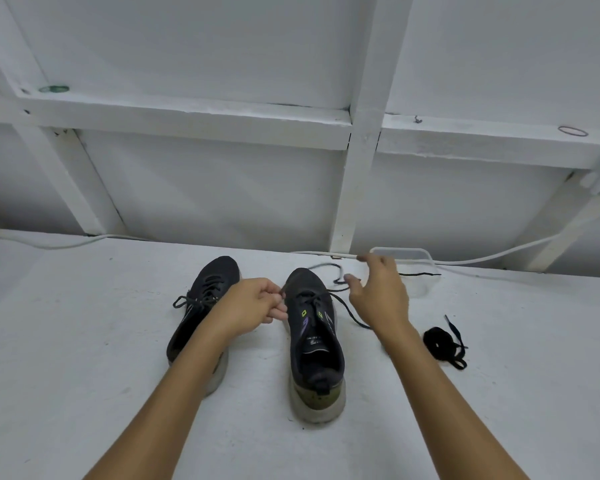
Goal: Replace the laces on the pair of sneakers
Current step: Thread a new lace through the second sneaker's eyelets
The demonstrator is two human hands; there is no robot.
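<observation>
**Two sneakers, mid lace swap**

No brand I can actually read here. There's some pale printing on the insole of the right sneaker (314, 344), but it's too small and blurry to make out. That same shoe has little neon green tabs and a purple accent by the tongue.

Count: two dark sneakers, one loose lace trailing off the shoe, one bundle of spare black laces (442, 342), one clear plastic container (411, 268) and one white cable (499, 258) running along the wall.

Both shoes sit side by side on the white surface, toes pointing away from me, with dirty pale soles. The left sneaker (201, 313) is partly under my left forearm and has its laces in.

My left hand (253, 303) is curled up with the fingertips pinched right at the edge of the right sneaker's lace area. Can't tell exactly which bit of lace I've got, but it's a closed pinch.

My right hand (378, 292) is just past the shoe's toe on its far right side, fingers spread and loose, not clamped on anything I can see. The old lace (343, 299) loops off the shoe and passes right below that hand, blurred near my fingers. The spare bundle lies off to the right of my right wrist, well apart from the shoes. The container is just beyond my right fingertips.
</observation>
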